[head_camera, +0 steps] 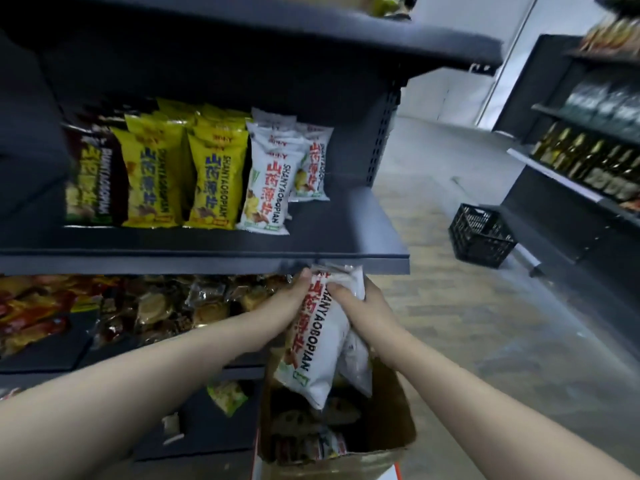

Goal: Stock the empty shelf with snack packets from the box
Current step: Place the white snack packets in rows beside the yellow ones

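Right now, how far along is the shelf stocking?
Partly done. The shelf already holds rows of brown, yellow and white packets, with bare space at its right end. The left hand and right hand together grip white packets just above the cardboard box. More packets remain in the box.

Both forearms were bare from the lower frame edge up to the wrists, with no sleeve, watch, band or glove showing on either. The left hand and right hand were likewise uncovered, ringless as far as the blurred view allowed; fingernails looked short and unpainted.
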